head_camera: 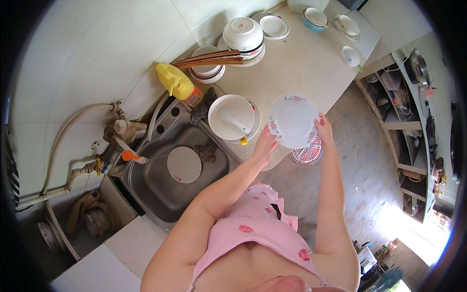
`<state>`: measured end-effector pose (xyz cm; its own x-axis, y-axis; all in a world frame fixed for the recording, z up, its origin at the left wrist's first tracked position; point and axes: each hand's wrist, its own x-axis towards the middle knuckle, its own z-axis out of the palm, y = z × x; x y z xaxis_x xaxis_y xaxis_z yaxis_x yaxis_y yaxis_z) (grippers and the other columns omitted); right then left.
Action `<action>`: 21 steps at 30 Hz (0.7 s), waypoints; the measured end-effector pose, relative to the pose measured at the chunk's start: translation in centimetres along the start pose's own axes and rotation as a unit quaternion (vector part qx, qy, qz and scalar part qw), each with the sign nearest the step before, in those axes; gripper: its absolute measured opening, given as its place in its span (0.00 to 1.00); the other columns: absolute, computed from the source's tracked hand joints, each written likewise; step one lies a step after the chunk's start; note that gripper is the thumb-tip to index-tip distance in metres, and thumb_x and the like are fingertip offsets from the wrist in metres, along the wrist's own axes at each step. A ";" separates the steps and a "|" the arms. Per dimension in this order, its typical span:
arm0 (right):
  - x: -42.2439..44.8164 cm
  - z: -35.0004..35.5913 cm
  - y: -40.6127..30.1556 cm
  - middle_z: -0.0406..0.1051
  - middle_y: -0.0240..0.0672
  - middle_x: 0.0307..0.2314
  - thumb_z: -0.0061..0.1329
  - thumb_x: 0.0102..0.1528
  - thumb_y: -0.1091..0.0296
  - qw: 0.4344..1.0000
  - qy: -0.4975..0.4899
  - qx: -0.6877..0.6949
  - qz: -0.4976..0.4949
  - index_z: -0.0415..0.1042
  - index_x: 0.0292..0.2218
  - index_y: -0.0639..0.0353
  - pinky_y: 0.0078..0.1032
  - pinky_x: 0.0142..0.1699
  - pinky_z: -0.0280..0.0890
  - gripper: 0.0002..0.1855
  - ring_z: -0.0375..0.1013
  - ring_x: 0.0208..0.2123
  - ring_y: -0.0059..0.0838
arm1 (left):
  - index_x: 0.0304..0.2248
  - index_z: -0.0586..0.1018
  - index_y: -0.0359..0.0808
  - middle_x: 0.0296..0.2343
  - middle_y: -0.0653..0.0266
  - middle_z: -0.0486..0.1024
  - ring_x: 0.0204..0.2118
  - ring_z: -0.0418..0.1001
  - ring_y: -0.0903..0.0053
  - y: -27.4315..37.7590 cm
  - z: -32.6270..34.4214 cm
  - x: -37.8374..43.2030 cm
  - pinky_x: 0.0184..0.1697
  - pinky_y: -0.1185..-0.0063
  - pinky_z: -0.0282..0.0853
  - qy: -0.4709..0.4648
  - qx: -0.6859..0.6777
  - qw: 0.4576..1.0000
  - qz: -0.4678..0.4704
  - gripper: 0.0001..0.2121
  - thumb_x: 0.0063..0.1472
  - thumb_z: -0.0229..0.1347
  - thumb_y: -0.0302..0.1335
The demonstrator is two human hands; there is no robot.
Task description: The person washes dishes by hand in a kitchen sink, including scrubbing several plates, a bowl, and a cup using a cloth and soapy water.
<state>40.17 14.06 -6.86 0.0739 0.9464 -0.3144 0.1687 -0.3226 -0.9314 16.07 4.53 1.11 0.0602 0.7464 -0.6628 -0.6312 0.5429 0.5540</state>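
Note:
A white plate with a floral rim [294,121] is held up between both hands, its inner face toward me. My left hand [265,144] grips its lower left edge, and my right hand [324,128] grips its right edge. Left of the plate, a large white bowl [226,106] with a white spoon [233,120] inside rests on another plate [256,124] at the counter's edge. In the stainless steel sink [157,197] lies a white round dish [184,165], face down, beside a dark brown cloth [206,150]. A thin stream runs from the orange-handled tap [130,156].
Along the wall stand stacked bowls [243,34], chopsticks [209,59], a yellow detergent bottle [178,84] and a dark scouring pad [204,106]. Small plates [273,26], a blue bowl [314,20] and a cup [350,56] sit farther along. A red-and-silver round stool [307,153] stands below the plate.

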 end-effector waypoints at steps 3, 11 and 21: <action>1.6 1.2 0.0 0.68 0.38 0.37 0.45 0.50 0.73 0.999 -0.020 -0.019 0.023 0.59 0.48 0.65 0.19 0.43 0.60 0.23 0.66 0.39 0.23 | 0.51 0.58 0.43 0.46 0.75 0.60 0.44 0.59 0.84 -1.6 -1.1 2.7 0.48 0.79 0.53 0.036 -0.038 0.998 -0.017 0.24 0.52 0.43 0.22; 5.2 1.9 1.3 0.69 0.39 0.36 0.50 0.46 0.64 0.969 0.011 -0.238 -0.058 0.65 0.44 0.57 0.23 0.42 0.62 0.22 0.68 0.36 0.28 | 0.50 0.60 0.48 0.43 0.74 0.61 0.45 0.58 0.84 -3.0 -1.1 4.9 0.50 0.77 0.50 0.080 -0.021 0.996 -0.013 0.24 0.50 0.46 0.26; 5.9 3.7 -1.1 0.68 0.38 0.31 0.50 0.45 0.64 0.927 0.006 -0.359 -0.111 0.67 0.42 0.53 0.27 0.39 0.63 0.21 0.68 0.32 0.32 | 0.52 0.57 0.47 0.45 0.74 0.59 0.48 0.56 0.83 -2.7 -1.2 4.8 0.50 0.77 0.50 0.088 0.015 0.996 -0.024 0.28 0.50 0.47 0.30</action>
<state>36.76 20.08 -8.35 -0.0304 0.9919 -0.1236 0.7909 -0.0517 -0.6098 17.11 6.21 -4.20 -0.0483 0.6408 -0.7662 -0.6074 0.5901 0.5318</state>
